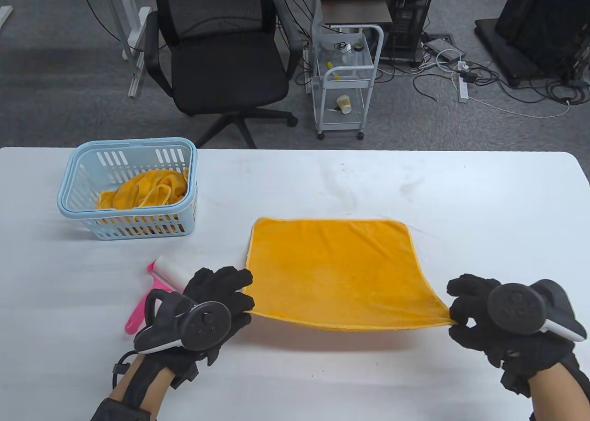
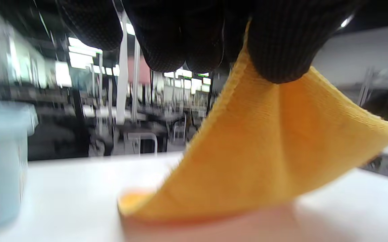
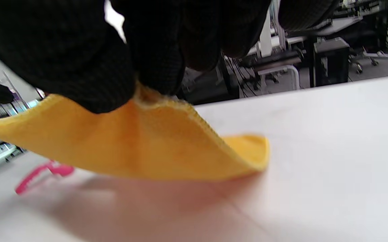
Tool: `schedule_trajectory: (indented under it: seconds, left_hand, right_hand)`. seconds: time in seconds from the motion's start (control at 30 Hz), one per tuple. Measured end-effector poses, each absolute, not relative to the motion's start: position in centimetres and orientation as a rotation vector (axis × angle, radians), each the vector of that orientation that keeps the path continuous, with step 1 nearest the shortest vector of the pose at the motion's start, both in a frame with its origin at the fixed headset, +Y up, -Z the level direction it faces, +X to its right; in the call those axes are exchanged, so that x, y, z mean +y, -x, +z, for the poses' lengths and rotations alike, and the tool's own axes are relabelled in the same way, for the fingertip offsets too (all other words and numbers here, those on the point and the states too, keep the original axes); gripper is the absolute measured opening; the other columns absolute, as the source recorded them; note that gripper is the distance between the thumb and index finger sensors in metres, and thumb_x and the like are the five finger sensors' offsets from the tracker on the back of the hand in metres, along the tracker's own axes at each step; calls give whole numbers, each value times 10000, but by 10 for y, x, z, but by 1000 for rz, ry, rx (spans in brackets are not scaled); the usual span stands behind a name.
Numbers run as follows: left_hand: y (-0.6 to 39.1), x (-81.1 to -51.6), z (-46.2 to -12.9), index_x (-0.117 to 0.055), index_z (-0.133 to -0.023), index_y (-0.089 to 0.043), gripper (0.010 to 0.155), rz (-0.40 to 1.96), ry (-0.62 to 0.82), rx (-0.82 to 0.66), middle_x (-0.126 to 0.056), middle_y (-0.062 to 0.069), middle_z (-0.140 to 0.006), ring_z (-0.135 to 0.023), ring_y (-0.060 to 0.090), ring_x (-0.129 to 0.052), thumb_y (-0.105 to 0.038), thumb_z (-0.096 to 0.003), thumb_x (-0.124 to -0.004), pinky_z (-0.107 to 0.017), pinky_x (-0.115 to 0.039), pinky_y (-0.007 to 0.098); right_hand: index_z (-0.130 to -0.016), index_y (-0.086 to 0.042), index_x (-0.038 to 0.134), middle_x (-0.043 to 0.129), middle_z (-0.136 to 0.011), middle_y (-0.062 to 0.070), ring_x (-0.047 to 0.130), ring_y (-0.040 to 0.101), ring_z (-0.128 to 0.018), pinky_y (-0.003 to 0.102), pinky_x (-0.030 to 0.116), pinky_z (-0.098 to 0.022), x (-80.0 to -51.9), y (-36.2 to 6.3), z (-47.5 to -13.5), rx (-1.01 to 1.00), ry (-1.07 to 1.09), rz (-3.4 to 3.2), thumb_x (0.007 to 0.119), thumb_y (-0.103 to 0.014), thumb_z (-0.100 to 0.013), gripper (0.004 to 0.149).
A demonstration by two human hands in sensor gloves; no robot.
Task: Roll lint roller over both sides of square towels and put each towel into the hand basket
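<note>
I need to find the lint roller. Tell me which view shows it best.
The table view: the lint roller lies on the table left of the towel, partly behind the left hand. The right wrist view shows only its blurred pink handle; the left wrist view shows none.

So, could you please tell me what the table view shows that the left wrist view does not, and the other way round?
Only the table view shows the lint roller lying beside the left hand, the right hand pinching the far corner, and the towels in the basket. Only the left wrist view shows the fingertips clamped on the hem up close. Both show the orange towel, its near edge lifted off the white table.
</note>
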State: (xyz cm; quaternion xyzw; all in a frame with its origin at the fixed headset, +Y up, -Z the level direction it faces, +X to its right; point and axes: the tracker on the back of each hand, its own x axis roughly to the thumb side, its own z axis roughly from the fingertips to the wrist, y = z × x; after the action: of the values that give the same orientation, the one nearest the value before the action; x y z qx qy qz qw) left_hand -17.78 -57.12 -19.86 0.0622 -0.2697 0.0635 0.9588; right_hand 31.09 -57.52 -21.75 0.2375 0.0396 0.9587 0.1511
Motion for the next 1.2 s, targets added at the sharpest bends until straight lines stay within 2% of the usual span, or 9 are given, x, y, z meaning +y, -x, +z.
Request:
schedule_trajectory:
  seconds: [0.1, 0.23, 0.37, 0.47, 0.63, 0.87, 1.03, 1.2]
  left_hand:
    - [187, -515, -185, -866, -820, -345, 347, 163, -280, -518, -731, -22, -1130, -1049, 362, -776, -463, -497, -816, -737, -593, 684]
    - [196, -455, -172, -880, -816, -324, 349, 197, -429, -471, -758, -19, -1116, -1035, 363, -799, -469, -502, -831, -737, -594, 692]
    - [201, -420, -178, -892, -807, -316, 354, 212, -484, -398, -766, -20, -1116, -1035, 367, -801, -485, -498, -853, -740, -586, 700]
    - [198, -420, -199, -894, -804, -313, 358, 184, -447, -348, -770, -20, -1113, -1037, 368, -797, -489, -493, -865, -742, -578, 705]
    - [185, -467, -255, -891, -799, -315, 366, 91, -309, -257, -770, -22, -1110, -1034, 365, -801, -498, -483, -873, -741, -578, 703]
    - [156, -599, -337, -873, -806, -340, 352, -45, -84, -160, -765, -27, -1099, -1009, 348, -820, -475, -481, -863, -740, -604, 674]
    - [140, -672, -371, -862, -818, -340, 355, -107, 15, -102, -774, -29, -1084, -985, 336, -842, -463, -485, -849, -736, -642, 637]
    - [141, -706, -392, -849, -831, -338, 359, -114, 8, -23, -759, -19, -1087, -970, 334, -848, -455, -492, -836, -727, -667, 610]
  right_hand:
    - [-762, -97, 911, 672, -1080, 174, 613, 505, -1015, 733, 540, -669, -519, -314, -204, -43, -722, 2707, 966, -446, -453, 469]
    - [-767, -97, 911, 676, -1080, 175, 612, 503, -1018, 733, 539, -670, -458, -311, -190, -185, -765, 2683, 961, -446, -463, 465]
    - [-767, -102, 916, 685, -1082, 169, 615, 501, -1022, 733, 538, -674, -413, -308, -195, -279, -713, 2715, 958, -454, -465, 466]
    - [-767, -99, 915, 684, -1082, 171, 613, 503, -1021, 733, 537, -674, -410, -306, -216, -218, -653, 2732, 952, -460, -469, 469]
    - [-767, -97, 911, 680, -1080, 174, 609, 504, -1020, 733, 534, -673, -455, -296, -277, 8, -495, 2775, 953, -454, -470, 466]
    - [-785, -98, 887, 653, -1084, 170, 583, 498, -1026, 735, 513, -679, -588, -287, -360, 317, -211, 2794, 944, -438, -475, 464]
    - [-785, -91, 881, 643, -1080, 172, 571, 495, -1024, 736, 502, -679, -673, -290, -395, 372, 2, 2736, 943, -422, -472, 460]
    - [-796, -103, 867, 638, -1076, 162, 574, 483, -1022, 726, 504, -683, -715, -290, -415, 277, 144, 2740, 929, -423, -477, 456]
